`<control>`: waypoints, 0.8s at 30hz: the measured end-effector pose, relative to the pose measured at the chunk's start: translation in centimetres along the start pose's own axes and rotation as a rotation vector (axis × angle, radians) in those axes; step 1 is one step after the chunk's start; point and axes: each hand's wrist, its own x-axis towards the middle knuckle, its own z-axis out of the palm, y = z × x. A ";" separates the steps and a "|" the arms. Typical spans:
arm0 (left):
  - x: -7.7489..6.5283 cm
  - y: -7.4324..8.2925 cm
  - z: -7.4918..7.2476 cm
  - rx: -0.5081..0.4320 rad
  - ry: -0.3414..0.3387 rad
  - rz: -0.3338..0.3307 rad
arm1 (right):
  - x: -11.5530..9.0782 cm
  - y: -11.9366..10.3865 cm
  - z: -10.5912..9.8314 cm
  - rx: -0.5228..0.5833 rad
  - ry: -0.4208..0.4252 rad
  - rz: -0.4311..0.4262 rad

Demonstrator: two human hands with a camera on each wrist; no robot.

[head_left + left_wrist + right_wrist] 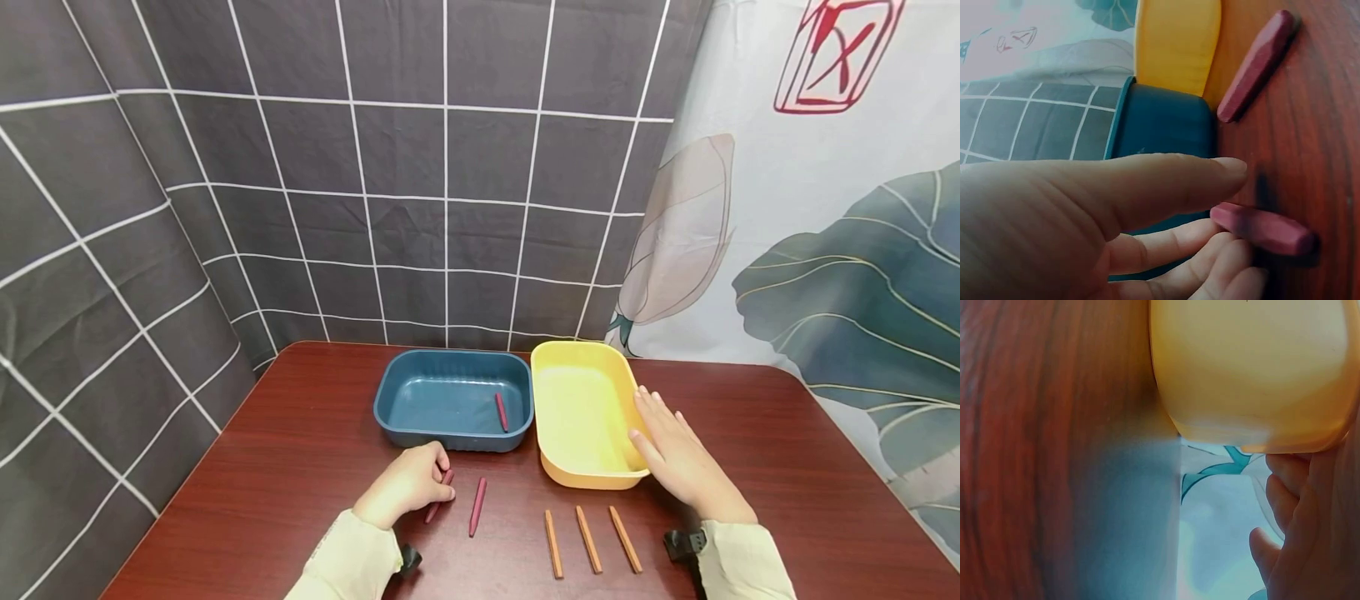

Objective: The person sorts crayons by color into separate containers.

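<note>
A dark red crayon point(1266, 230) lies on the table below the blue tub. My left hand point(412, 482) is around it, fingertips at its near end in the left wrist view, with the thumb point(1179, 181) above and a gap showing between thumb and crayon. To its right lies a second red crayon point(477, 507). A third red crayon point(502, 412) leans inside the blue tub point(450, 439). My right hand point(678, 457) rests with fairly straight fingers against the right side of the yellow tub point(592, 481), its thumb over the rim.
Three orange crayon-like sticks lie in a row in front of the yellow tub: a left stick point(553, 544), a middle stick point(588, 540) and a right stick point(626, 539). The two tubs stand side by side near the back of the red-brown wooden table point(300, 467). A dark grid-patterned curtain point(397, 242) hangs behind.
</note>
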 end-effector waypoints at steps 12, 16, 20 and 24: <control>0.0 0.2 0.3 0.042 0.026 0.000 | 0.1 0.2 0.1 0.005 -0.002 -0.001; -0.1 0.2 0.3 0.012 0.002 0.014 | 0.0 0.1 0.0 0.007 -0.006 0.008; -0.1 0.1 0.3 -0.004 -0.016 0.020 | 0.1 0.3 0.1 0.006 -0.002 0.003; 0.2 0.1 0.2 -0.038 -0.035 -0.012 | 0.1 0.3 0.2 0.013 0.004 -0.005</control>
